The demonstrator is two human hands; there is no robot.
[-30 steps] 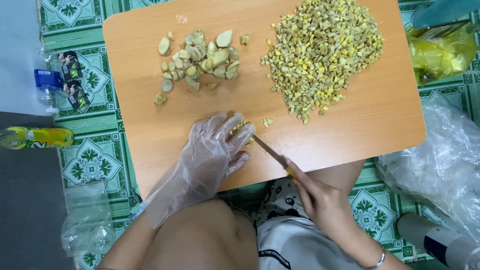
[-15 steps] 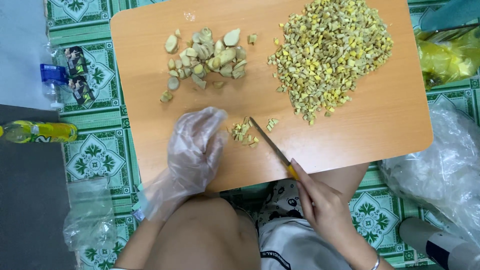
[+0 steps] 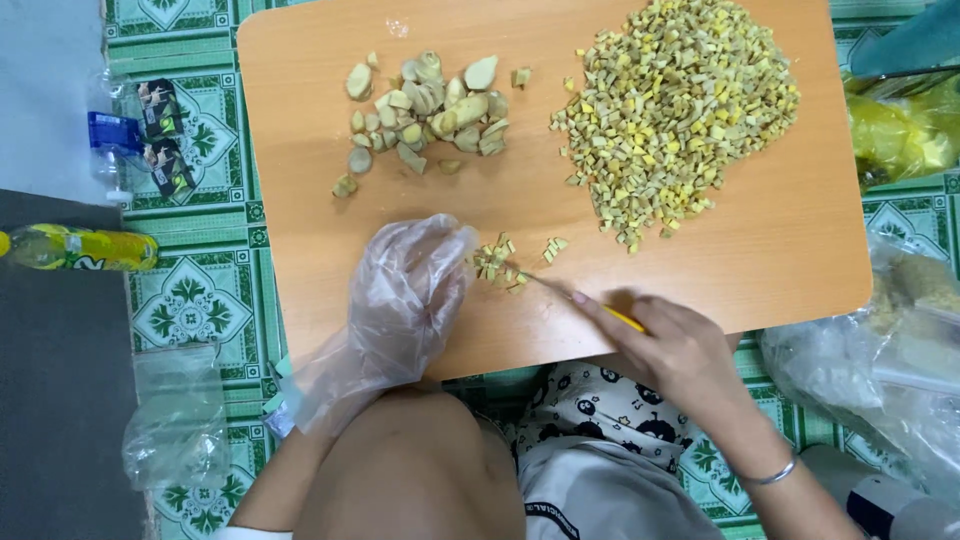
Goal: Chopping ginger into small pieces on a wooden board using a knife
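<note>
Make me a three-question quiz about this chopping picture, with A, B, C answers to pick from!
1. Where is the big pile of tiny diced pieces on the wooden board?
A. upper right
B. lower left
C. off the board

2. What colour is the knife handle?
A. red
B. yellow
C. black

3. What covers the left hand?
A. nothing
B. a wool mitten
C. a clear plastic glove

Answers: 1 A, the pile fills the board's upper right part. 2 B, a yellow bit shows by the right hand. 3 C, the glove is see-through and crinkly; the right hand is bare.
</note>
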